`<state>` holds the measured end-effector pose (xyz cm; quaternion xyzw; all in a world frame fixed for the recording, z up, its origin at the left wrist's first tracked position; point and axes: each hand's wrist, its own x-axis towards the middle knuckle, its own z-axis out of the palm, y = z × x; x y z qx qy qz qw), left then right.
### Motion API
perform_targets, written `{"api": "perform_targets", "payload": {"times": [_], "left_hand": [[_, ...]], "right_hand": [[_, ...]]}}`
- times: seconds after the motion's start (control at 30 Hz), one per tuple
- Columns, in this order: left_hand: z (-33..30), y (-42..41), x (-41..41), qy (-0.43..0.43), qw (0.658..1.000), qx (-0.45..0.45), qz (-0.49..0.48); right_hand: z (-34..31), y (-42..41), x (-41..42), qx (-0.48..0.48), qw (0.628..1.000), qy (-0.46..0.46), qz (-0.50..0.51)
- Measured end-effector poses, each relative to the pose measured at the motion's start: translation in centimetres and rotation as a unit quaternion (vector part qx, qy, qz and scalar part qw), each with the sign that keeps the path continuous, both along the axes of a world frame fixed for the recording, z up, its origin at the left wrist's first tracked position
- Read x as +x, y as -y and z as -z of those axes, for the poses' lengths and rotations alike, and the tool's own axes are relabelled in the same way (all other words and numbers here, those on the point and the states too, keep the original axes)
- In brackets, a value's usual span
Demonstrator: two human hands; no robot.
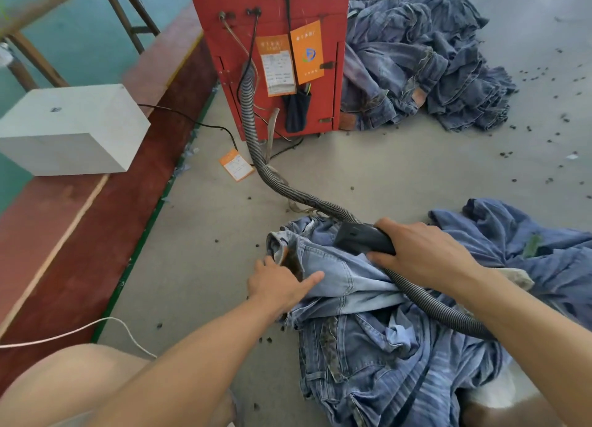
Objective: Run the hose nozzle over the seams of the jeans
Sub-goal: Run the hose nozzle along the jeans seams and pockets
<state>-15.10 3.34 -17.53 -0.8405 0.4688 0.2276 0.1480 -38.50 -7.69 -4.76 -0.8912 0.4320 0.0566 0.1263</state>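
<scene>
Right hand at centre right of frame, fingers curled round dark hose nozzle, gripping it from above. Nozzle lying on light-blue jeans at lower centre, mouth pointing toward frame left, just beside the waistband area. Grey ribbed hose running from the red cabinet at top centre, down across the floor, into the nozzle; second stretch of hose passing under the right wrist toward lower right.

Left hand at lower centre, fingers fairly straight, pressed flat on the jeans at the waistband, index finger extended toward the right, thumb near a brown leather patch. Holding nothing, just pinning fabric.

Jeans spread on the floor on top of darker denim pieces in the lower right. More blue denim at right edge, touching the worked pair. Big heap of jeans at upper right, beside the cabinet.

Orange tags hanging on cabinet front; another orange tag lying on the floor near the hose. White box at left on a red-brown ledge. Black cable running from box area toward cabinet. White cord at lower left. Small dark specks scattered over the floor, thicker at right. Bare knee at bottom left corner.
</scene>
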Motion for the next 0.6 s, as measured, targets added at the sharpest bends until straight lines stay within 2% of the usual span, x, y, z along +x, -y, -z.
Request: {"api": "perform_targets", "payload": {"times": [0.07,0.13,0.2,0.27,0.3,0.33,0.4,0.43,0.5,0.6], "left_hand": [[0.3,0.7,0.1,0.051,0.999,-0.007,0.012],[0.5,1.1,0.9,0.053,0.995,-0.088,-0.004],[0.6,1.5,2.1,-0.039,0.984,-0.159,-0.074],[0.1,2.0,3.4,-0.171,0.953,-0.193,-0.161],[-0.5,2.1,4.0,-0.246,0.920,-0.212,-0.222],[-1.0,2.1,4.3,-0.336,0.864,-0.232,-0.293],[-1.8,1.6,4.3,-0.508,0.725,-0.243,-0.397],[-2.0,1.3,4.3,-0.568,0.670,-0.239,-0.413],[-2.4,0.5,3.8,-0.637,0.611,-0.230,-0.410],[-3.4,-0.1,3.2,-0.686,0.572,-0.210,-0.397]], "right_hand": [[-0.1,-0.2,0.3,0.003,1.000,-0.010,-0.006],[-0.3,-0.3,0.3,0.005,1.000,-0.011,-0.010],[-0.4,-0.2,0.0,0.010,1.000,0.001,-0.007],[-0.3,0.1,-0.7,0.015,1.000,0.017,-0.003],[-0.3,0.3,-1.1,0.020,0.999,0.026,-0.002],[-0.2,0.5,-1.4,0.025,0.999,0.034,-0.003],[-0.1,1.0,-2.0,0.039,0.998,0.052,-0.010],[0.0,1.2,-2.2,0.046,0.997,0.060,-0.016],[-0.1,1.3,-2.4,0.059,0.995,0.067,-0.032],[-0.2,1.0,-2.1,0.072,0.993,0.064,-0.073]]}}
